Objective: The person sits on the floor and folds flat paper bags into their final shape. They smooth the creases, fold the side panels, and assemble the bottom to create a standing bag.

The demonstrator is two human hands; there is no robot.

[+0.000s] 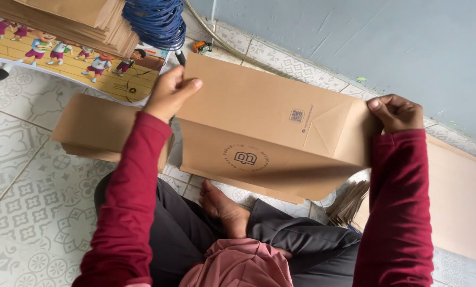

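A flat brown paper bag (259,127) is held up over the person's lap, its folded bottom flap toward the right and a round dark print on its lower panel. The left hand (169,93) grips the bag's left top edge, fingers clenched over it with the thumb on the front. The right hand (394,112) pinches the bag's right end at the flap, fingers curled behind the paper.

Below the bag lie crossed legs in dark trousers and a bare foot (224,210) on the tiled floor (25,196). Behind the left arm a second folded bag (92,125) lies on the floor. At top left sits a stack of bags (62,18) on a cartoon mat (62,58), beside a bundle of blue cords (155,21). More brown sheets (458,196) lie at right, along the grey wall (381,37).
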